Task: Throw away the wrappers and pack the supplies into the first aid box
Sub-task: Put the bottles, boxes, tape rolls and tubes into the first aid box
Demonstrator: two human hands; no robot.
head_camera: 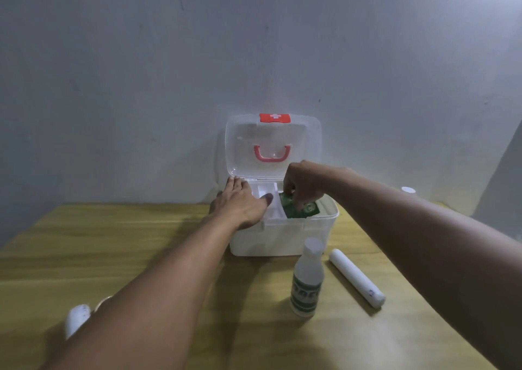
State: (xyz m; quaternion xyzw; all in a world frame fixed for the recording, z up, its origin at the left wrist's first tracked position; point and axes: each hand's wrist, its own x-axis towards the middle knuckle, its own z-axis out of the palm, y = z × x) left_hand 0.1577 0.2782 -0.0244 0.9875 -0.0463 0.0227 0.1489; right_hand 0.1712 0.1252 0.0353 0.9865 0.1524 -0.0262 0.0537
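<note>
The white first aid box stands open at the back of the wooden table, its clear lid with a red handle upright against the wall. My left hand lies flat on the box's left rim and inner tray, fingers spread. My right hand reaches into the right side of the box, fingers closed on a green packet that sits partly inside. A white bottle with a green label stands in front of the box. Beside it lies a white roll.
The wooden table meets a grey wall behind. A white object lies by my left forearm at the near left, partly hidden. A small white cap-like thing shows behind my right arm.
</note>
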